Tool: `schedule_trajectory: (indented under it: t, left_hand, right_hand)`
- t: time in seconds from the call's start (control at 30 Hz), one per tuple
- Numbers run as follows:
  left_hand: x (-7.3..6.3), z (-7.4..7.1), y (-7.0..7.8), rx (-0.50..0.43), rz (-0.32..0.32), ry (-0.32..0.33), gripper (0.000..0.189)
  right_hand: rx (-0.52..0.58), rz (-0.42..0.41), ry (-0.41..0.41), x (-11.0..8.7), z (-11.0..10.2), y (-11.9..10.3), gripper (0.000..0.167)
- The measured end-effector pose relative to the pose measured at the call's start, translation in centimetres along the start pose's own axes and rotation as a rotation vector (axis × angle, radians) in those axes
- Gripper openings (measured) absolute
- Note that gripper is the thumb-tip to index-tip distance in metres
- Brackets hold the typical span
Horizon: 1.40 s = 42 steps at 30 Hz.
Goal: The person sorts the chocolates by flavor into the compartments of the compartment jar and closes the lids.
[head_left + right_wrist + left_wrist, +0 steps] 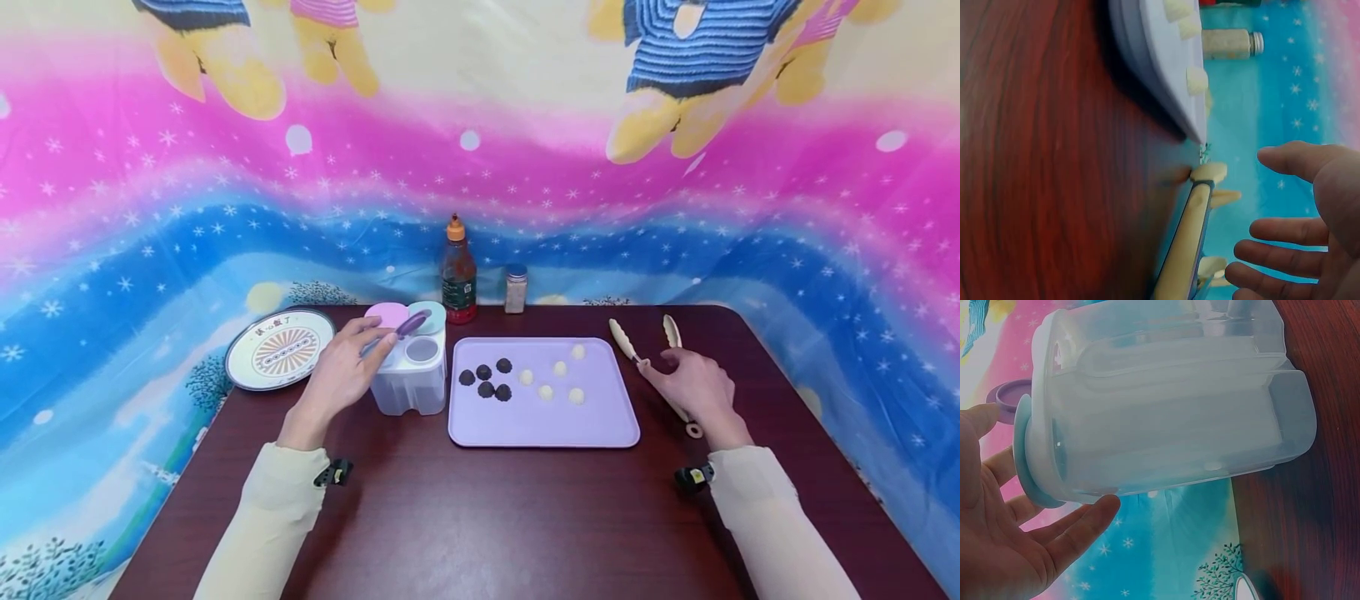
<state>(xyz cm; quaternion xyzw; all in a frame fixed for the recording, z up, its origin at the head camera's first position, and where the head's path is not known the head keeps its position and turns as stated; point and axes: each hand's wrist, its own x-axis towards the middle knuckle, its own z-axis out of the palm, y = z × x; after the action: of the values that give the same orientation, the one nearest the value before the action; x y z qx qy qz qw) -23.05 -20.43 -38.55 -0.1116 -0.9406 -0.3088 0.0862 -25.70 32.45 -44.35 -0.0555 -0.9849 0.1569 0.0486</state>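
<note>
My left hand (341, 367) pinches a raised purple lid (414, 322) between thumb and fingers. Below it stands a translucent container (408, 392) with a white top; one round opening (422, 350) shows uncovered, beside a pink lid (387, 314) and a teal lid (427, 315). The left wrist view shows the thumb at the purple lid (1013, 400), the other fingers spread near the container's side. My right hand (697, 387) hovers over spread tongs (624, 342) with cream tips. In the right wrist view its fingers are loosely extended, apart from the tongs (1188, 237).
A lilac tray (540, 429) carries several dark lumps (483, 372) and several white pieces (560, 368). A sauce bottle (459, 283) and a small jar (516, 289) stand behind. At the left lies a patterned plate (251, 367). A printed cloth (465, 183) hangs around the table.
</note>
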Motion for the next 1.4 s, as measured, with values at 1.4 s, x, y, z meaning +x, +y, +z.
schedule_trajectory:
  t: [1.4]
  left_hand:
    - [0.0, 0.1, -0.1, -0.003, 0.008, 0.019, 0.063]
  right_hand:
    - [-0.046, 0.099, -0.235, 0.9, 1.0, 3.6, 0.078]
